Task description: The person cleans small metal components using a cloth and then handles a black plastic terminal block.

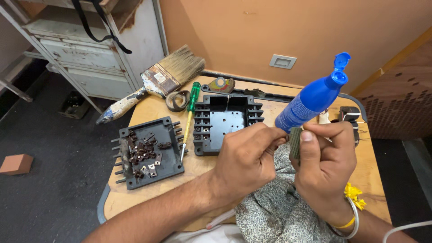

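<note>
Up-right tilts the blue bottle (cap open), right hand holding.

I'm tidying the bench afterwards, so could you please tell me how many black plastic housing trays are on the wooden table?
2. One black plastic tray holding small brown metal clips lies at the table's left; the other tray, nearly empty, sits beside it, behind the left hand. None seems hidden.

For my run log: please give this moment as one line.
left hand: near blue bottle | right hand: pinches small dark pad | table: two black housings, screwdriver
</note>
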